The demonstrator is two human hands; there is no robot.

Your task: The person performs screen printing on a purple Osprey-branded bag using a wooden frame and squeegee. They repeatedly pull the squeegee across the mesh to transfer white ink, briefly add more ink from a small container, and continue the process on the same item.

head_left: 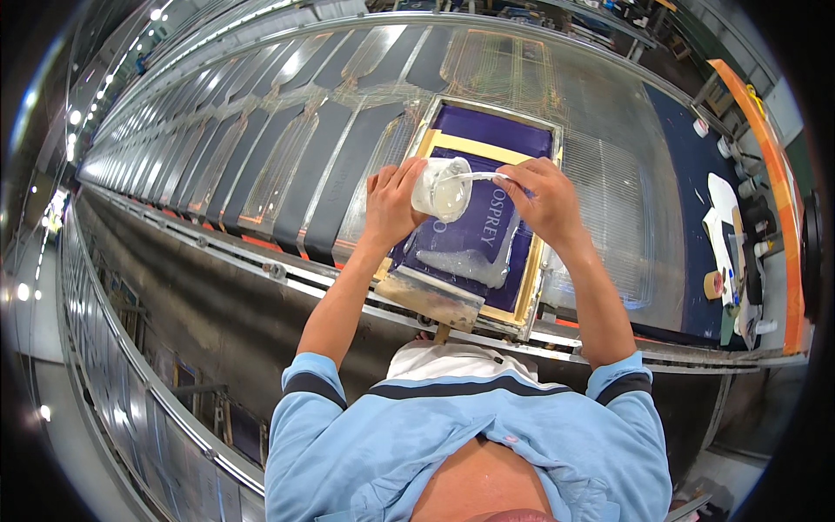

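Note:
My left hand point(391, 204) is wrapped round a clear plastic cup point(448, 198) smeared with whitish paste, its mouth tilted toward my right. A thin white stick point(485, 176), perhaps a spoon handle, reaches into the cup; my right hand point(546, 198) pinches its outer end. Both hands hover over a screen-printing frame point(557, 143) with purple mesh point(504, 122) and yellow tape strips. Clear, glossy paste point(461, 264) lies spread on the near half of the mesh, below light lettering. A wide squeegee point(430, 298) rests across the frame's near end.
Dark fabric panels point(313, 178) lie in rows along the long printing table to the left. Lined bare tabletop point(609, 226) shows right of the frame. Farther right are a tape roll point(713, 284), several small bottles and an orange edge strip point(780, 209). A metal rail point(348, 306) runs along the near side.

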